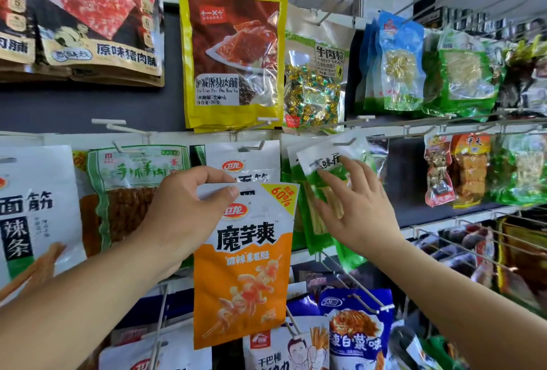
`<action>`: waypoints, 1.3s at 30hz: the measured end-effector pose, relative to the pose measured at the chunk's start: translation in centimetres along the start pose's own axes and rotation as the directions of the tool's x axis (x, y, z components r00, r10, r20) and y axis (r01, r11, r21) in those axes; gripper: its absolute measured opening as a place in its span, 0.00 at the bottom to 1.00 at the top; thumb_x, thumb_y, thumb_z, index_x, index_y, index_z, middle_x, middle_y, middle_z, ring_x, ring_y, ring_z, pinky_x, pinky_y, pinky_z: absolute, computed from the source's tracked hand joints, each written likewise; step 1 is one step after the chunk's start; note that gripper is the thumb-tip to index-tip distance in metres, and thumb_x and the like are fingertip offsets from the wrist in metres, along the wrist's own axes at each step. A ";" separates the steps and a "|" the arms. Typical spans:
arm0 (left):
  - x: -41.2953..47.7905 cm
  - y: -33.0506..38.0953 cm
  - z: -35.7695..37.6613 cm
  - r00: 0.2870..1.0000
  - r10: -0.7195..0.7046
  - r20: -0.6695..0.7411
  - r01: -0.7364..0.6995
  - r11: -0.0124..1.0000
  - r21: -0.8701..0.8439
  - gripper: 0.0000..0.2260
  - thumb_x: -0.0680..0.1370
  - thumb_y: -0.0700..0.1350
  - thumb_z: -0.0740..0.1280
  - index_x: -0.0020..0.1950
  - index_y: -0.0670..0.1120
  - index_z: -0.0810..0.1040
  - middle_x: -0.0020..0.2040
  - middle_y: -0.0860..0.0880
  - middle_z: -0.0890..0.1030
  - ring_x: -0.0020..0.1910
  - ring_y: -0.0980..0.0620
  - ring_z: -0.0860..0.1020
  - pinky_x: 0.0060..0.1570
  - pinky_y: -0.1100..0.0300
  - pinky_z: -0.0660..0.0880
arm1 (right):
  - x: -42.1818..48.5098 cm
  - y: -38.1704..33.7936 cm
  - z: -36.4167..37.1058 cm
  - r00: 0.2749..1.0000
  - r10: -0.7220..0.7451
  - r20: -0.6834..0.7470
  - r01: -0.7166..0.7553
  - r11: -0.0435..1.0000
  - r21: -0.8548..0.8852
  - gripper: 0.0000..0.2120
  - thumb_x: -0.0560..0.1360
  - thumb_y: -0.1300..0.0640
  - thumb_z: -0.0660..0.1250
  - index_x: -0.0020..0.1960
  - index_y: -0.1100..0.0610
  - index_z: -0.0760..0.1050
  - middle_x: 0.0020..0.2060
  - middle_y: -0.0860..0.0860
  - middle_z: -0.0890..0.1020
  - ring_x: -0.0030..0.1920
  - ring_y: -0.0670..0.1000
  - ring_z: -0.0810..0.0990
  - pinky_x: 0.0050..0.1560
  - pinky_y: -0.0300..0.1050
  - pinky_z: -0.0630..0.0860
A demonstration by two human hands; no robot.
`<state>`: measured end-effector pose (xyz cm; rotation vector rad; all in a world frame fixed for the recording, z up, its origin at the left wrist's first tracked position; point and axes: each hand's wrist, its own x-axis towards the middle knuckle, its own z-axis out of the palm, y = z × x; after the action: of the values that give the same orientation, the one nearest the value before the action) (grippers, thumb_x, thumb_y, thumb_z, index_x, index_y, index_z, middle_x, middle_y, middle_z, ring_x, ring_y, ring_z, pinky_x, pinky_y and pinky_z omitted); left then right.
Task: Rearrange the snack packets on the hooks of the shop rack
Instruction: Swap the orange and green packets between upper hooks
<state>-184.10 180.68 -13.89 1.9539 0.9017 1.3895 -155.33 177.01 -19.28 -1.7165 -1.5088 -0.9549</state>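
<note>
- On the shop rack (165, 135), rows of white rails carry wire hooks hung with snack packets, filling the view from edge to edge.
- The left forearm comes up from the lower left, and the left hand (185, 209) is raised in front of the middle row with its back toward the camera.
- The right forearm rises from the lower right; the right hand (359, 212) is spread flat, fingers splayed and pointing up and left, its fingertips laid against the green-and-white packet (322, 159).
- The orange-and-white packet (245, 266) hangs free of any hook in front of the middle row, its long axis upright and tipped a little, printed face toward the camera, the yellow "60%" corner at upper right.
- The left hand's grip is a pinch: thumb across the front of that packet's white top edge, fingers curled behind it.
- The right hand's grip is wide open and holds nothing; it only touches the green-and-white packet, which hangs tilted on its hook (344, 142).
- Just behind the held packet, a white packet (245, 162) with the same red logo hangs on a hook.
- Above it hangs a yellow jerky packet (233, 46), upright.
</note>
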 end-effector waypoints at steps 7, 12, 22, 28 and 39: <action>-0.7 -0.6 -3.0 1.000 0.008 -0.022 -0.007 1.000 0.017 0.01 0.77 0.47 0.75 0.46 0.53 0.86 0.54 0.56 0.85 0.55 0.66 0.76 0.55 0.65 0.69 | 2.0 -1.0 0.8 0.962 0.069 0.263 -0.062 0.997 -0.036 0.31 0.81 0.35 0.55 0.82 0.42 0.61 0.84 0.54 0.54 0.83 0.63 0.52 0.78 0.67 0.60; -1.4 -0.7 -5.6 0.999 0.009 -0.035 -0.008 0.999 0.033 0.01 0.77 0.46 0.75 0.46 0.52 0.86 0.46 0.65 0.82 0.47 0.70 0.78 0.47 0.73 0.72 | 2.9 -3.9 -0.6 0.945 0.112 0.307 -0.153 0.982 0.114 0.20 0.82 0.39 0.61 0.69 0.45 0.78 0.71 0.49 0.78 0.70 0.58 0.77 0.59 0.57 0.81; -4.6 -0.2 -13.2 0.994 0.019 -0.105 -0.017 1.000 0.022 0.03 0.76 0.46 0.76 0.43 0.53 0.86 0.39 0.59 0.87 0.33 0.69 0.82 0.39 0.71 0.74 | 3.3 -19.9 -7.8 0.935 -0.016 0.355 -0.339 0.256 0.905 0.17 0.78 0.46 0.72 0.51 0.60 0.85 0.40 0.55 0.87 0.38 0.51 0.85 0.39 0.49 0.82; -7.2 -1.1 -21.0 0.981 -0.008 -0.193 0.027 0.995 0.095 0.02 0.76 0.50 0.76 0.47 0.57 0.86 0.45 0.53 0.89 0.46 0.50 0.87 0.49 0.50 0.84 | 4.9 -28.1 -7.8 0.892 -0.152 0.425 -0.386 0.231 0.893 0.13 0.72 0.55 0.80 0.41 0.65 0.83 0.33 0.59 0.86 0.32 0.58 0.84 0.33 0.50 0.79; -13.2 -6.4 -33.4 0.928 -0.248 -0.279 0.257 0.966 -0.005 0.10 0.77 0.43 0.75 0.58 0.49 0.82 0.47 0.52 0.90 0.47 0.53 0.87 0.53 0.54 0.84 | 4.6 -42.3 -5.7 0.711 -0.426 0.559 -0.423 0.376 0.824 0.20 0.76 0.52 0.77 0.43 0.69 0.76 0.34 0.57 0.67 0.35 0.54 0.64 0.36 0.47 0.59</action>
<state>-220.22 176.38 -16.46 1.6172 1.2644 1.5226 -197.56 179.80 -12.07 -1.1166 -1.9156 0.7667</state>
